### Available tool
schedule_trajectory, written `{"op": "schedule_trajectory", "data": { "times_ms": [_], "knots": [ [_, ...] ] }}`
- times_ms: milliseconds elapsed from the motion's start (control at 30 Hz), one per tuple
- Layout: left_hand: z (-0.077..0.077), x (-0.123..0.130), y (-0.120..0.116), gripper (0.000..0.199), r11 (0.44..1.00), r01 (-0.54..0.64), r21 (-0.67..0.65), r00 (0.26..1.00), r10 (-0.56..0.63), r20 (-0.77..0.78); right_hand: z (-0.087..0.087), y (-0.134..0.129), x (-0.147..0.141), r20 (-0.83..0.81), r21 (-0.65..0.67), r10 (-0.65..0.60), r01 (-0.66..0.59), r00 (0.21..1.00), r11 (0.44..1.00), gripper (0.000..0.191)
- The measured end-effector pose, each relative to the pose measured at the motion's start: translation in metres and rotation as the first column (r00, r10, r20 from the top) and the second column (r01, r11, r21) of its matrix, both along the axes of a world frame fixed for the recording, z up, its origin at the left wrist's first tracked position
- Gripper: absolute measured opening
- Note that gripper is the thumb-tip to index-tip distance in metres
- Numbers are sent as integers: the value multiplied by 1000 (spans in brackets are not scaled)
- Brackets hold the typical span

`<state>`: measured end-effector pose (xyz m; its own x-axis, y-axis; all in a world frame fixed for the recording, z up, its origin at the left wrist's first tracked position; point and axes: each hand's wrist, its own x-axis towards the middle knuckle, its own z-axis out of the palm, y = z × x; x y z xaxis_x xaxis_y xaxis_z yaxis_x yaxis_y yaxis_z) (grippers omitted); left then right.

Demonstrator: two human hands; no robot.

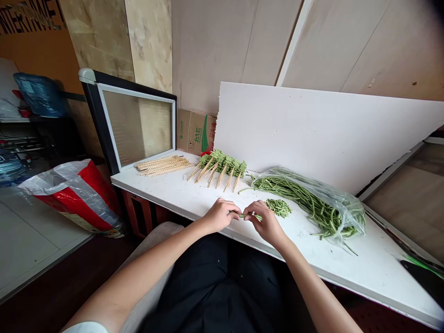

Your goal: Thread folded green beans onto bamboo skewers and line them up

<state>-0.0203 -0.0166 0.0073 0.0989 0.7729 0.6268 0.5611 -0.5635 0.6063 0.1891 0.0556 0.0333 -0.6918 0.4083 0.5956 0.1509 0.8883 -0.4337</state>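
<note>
Over the front edge of the white table, my left hand (222,215) and my right hand (262,219) pinch a green bean (242,215) between them, fingertips close together. Just behind my right hand lies a small pile of cut bean pieces (280,207). Farther back is a stack of skewered beans (224,162), the bare ends of its sticks pointing toward me. To its left, loose wooden skewers (163,164) lie in a flat heap. On the right, long green beans (298,192) spill from a clear plastic bag (350,210).
The white table (333,263) runs along a wall with a white board (312,134) leaning behind it. A framed glass panel (138,122) stands at the left end, beside a cardboard box (194,132). A red and white sack (79,199) sits on the floor. A dark flat object (425,280) lies at right.
</note>
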Motion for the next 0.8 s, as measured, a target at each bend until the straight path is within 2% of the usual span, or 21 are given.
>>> {"op": "schedule_trajectory", "data": {
  "times_ms": [200,300,433,567,667,800],
  "knots": [
    [0,0,0,35,988,156,-8,988,-155,16,-4,-1,0,33,-99,82,-78,996,992,29],
    [-1,0,-1,41,979,194,-54,980,-192,43,-2,-1,1,47,-141,123,-115,991,983,25],
    [-1,1,-2,39,961,243,-129,965,-226,134,3,-1,2,31,-158,155,-148,987,976,21],
    [1,1,-3,28,963,222,-151,960,-189,207,10,3,8,-3,-127,81,-81,997,989,19],
    [1,1,-4,26,958,228,-175,961,-192,198,14,17,22,-21,-112,5,-7,1000,994,24],
    [-3,-2,-2,21,972,159,-172,978,-130,164,11,51,53,-91,-93,-248,240,964,966,32]
  ]
}}
